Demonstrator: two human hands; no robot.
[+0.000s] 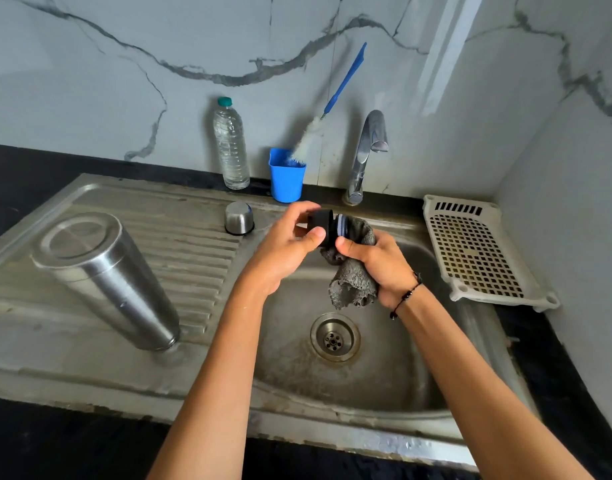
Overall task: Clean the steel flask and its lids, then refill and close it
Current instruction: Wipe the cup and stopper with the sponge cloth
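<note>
The black plastic inner stopper lid (323,226), with a pale blue-grey ring near one end, is held on its side above the basin of the stainless steel sink (384,372). The left hand (290,242) grips its dark end, fingers curled over the top and thumb pressed against the near side. The right hand (375,261) clutches a grey textured cleaning cloth (351,282), which wraps the lid's ringed end and hangs down from the palm; a black beaded bracelet (406,296) circles that wrist.

The tall steel flask (107,282) stands upside down on the ribbed draining board at the left, mouth on the metal. The small steel cup lid (239,218) sits inverted at the back of the board, just left of the hands.

Behind the sink, against the marble-patterned wall, stand a clear plastic water bottle with a green cap (231,147) and a blue plastic cup (286,176) holding a blue-handled bottle brush (335,98). The chrome tap (365,157) rises beside them. A white perforated plastic tray (477,251) lies on the dark counter at the right.
</note>
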